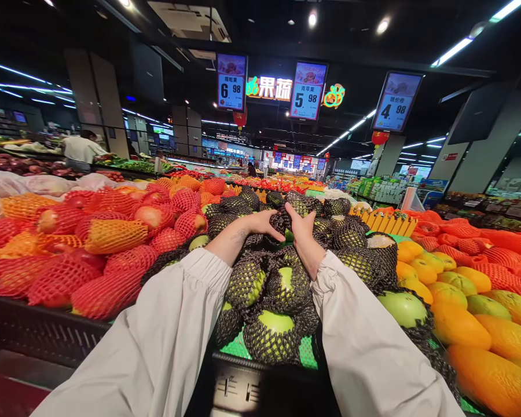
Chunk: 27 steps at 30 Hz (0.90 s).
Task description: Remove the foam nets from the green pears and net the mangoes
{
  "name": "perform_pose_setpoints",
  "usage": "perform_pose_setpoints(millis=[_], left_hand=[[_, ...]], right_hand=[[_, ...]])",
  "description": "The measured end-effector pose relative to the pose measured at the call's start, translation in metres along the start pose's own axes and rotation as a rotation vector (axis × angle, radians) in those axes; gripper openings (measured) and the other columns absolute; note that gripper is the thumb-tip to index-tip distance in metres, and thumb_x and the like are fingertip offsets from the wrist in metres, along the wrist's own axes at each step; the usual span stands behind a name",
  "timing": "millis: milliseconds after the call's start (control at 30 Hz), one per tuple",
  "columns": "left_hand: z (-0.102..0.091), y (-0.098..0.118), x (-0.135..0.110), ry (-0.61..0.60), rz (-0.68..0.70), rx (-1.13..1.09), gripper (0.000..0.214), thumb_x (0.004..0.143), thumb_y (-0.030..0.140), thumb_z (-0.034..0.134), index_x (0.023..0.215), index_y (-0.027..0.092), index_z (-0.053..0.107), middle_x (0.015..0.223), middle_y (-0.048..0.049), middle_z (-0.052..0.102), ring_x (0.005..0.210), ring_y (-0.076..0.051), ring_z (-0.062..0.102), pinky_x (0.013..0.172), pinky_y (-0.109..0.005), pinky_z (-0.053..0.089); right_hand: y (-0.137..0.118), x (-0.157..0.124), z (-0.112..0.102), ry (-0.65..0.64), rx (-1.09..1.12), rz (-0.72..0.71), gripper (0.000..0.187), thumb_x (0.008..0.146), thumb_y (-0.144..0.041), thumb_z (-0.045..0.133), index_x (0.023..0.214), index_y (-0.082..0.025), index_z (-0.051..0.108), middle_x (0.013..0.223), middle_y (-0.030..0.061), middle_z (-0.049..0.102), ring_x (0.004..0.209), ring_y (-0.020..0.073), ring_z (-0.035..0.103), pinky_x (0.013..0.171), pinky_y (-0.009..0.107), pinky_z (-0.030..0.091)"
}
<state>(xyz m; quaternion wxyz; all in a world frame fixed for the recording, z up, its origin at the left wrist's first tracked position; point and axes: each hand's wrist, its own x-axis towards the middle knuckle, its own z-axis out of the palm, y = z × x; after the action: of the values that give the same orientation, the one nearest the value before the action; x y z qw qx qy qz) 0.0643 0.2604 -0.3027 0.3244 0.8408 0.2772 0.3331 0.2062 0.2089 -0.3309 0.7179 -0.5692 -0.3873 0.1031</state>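
Note:
Green apples in black foam nets (274, 336) fill the crate in front of me. My left hand (258, 225) reaches over the middle of the pile from the left, thumb and fingers apart. From the right, my right hand (301, 226) extends with its fingers stretched forward and its thumb spread. In the gap between both hands sits a dark-netted apple (278, 221), partly hidden. Whether either hand touches it, I cannot tell. Several netted apples (246, 281) lie between my forearms, and others (356, 263) are stacked beside my right wrist.
Fruit in red and yellow foam nets (117, 234) is heaped at left in a black crate (39, 327). Oranges (464, 324) lie at right, beside red-netted fruit (469, 231). Price screens (309, 90) hang overhead. A person (81, 150) stands far left.

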Motion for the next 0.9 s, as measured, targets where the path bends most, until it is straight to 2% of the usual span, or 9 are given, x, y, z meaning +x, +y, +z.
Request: perform_pose_setpoints(millis=[100,200,367,467,533,600,700,800,900], left_hand=[[0.0,0.003,-0.002,0.015,-0.076,0.041,0.032,0.045,0.012,0.083,0.074,0.02,0.071,0.076,-0.0006,0.077,0.081,-0.028,0.074,0.084,-0.037,0.061],[0.001,0.004,0.0,0.165,-0.096,0.017,0.016,0.056,0.01,0.072,0.069,0.018,0.068,0.069,-0.0017,0.074,0.075,-0.027,0.073,0.08,-0.037,0.061],[-0.005,0.003,0.007,0.572,-0.117,-0.009,0.013,0.07,0.013,0.066,0.082,0.017,0.066,0.088,-0.0083,0.075,0.09,-0.029,0.073,0.09,-0.04,0.059],[-0.012,0.001,0.009,0.887,-0.083,-0.062,0.018,0.08,0.015,0.06,0.097,0.017,0.062,0.101,-0.0102,0.073,0.099,-0.027,0.07,0.097,-0.04,0.056],[-0.015,-0.001,0.009,1.103,-0.036,-0.137,0.019,0.081,0.014,0.059,0.1,0.018,0.059,0.1,-0.0097,0.072,0.095,-0.025,0.069,0.096,-0.041,0.055],[-0.016,-0.003,0.009,1.252,0.025,-0.191,0.021,0.08,0.012,0.059,0.099,0.018,0.058,0.099,-0.0093,0.07,0.094,-0.025,0.068,0.096,-0.041,0.055],[-0.016,-0.004,0.009,1.335,0.085,-0.179,0.026,0.078,0.01,0.06,0.102,0.019,0.057,0.106,-0.0107,0.068,0.102,-0.026,0.067,0.101,-0.042,0.053],[-0.014,-0.005,0.009,1.342,0.1,-0.165,0.03,0.077,0.011,0.062,0.105,0.019,0.057,0.112,-0.0114,0.067,0.109,-0.027,0.065,0.106,-0.044,0.05],[-0.012,-0.004,0.008,1.314,0.095,-0.171,0.031,0.078,0.011,0.063,0.106,0.02,0.057,0.112,-0.0107,0.068,0.111,-0.028,0.065,0.106,-0.044,0.049]], right_hand=[[-0.009,-0.005,-0.004,0.071,-0.062,0.04,0.087,0.077,-0.056,0.076,0.144,-0.014,0.038,0.141,0.0219,0.057,0.134,0.0334,0.056,0.112,0.048,0.048],[-0.018,-0.008,-0.009,0.144,-0.096,0.072,0.096,0.079,-0.054,0.075,0.149,-0.007,0.03,0.151,0.0271,0.046,0.145,0.034,0.044,0.122,0.046,0.037],[-0.021,-0.007,-0.011,0.174,-0.123,0.106,0.102,0.081,-0.052,0.072,0.154,-0.003,0.02,0.157,0.0283,0.038,0.152,0.033,0.033,0.124,0.043,0.032],[-0.019,-0.01,-0.012,0.147,-0.162,0.1,0.101,0.075,-0.047,0.078,0.152,-0.006,0.026,0.152,0.0271,0.043,0.147,0.0341,0.04,0.121,0.042,0.037],[-0.018,-0.013,-0.013,0.115,-0.215,0.092,0.098,0.069,-0.04,0.082,0.149,-0.009,0.034,0.147,0.0258,0.048,0.14,0.0348,0.048,0.115,0.042,0.043],[-0.017,-0.016,-0.015,0.074,-0.273,0.082,0.095,0.064,-0.035,0.085,0.145,-0.012,0.041,0.141,0.0242,0.053,0.132,0.0352,0.054,0.111,0.041,0.047],[-0.017,-0.02,-0.018,0.049,-0.352,0.041,0.092,0.062,-0.035,0.085,0.141,-0.012,0.044,0.138,0.0233,0.055,0.125,0.0353,0.059,0.106,0.041,0.049],[-0.016,-0.019,-0.019,0.054,-0.475,0.004,0.09,0.065,-0.037,0.081,0.143,-0.014,0.041,0.137,0.023,0.056,0.118,0.0348,0.064,0.101,0.04,0.051],[-0.012,-0.016,-0.017,-0.084,-0.694,0.03,0.092,0.068,-0.04,0.079,0.146,-0.013,0.038,0.135,0.0233,0.059,0.114,0.0344,0.067,0.096,0.041,0.054]])
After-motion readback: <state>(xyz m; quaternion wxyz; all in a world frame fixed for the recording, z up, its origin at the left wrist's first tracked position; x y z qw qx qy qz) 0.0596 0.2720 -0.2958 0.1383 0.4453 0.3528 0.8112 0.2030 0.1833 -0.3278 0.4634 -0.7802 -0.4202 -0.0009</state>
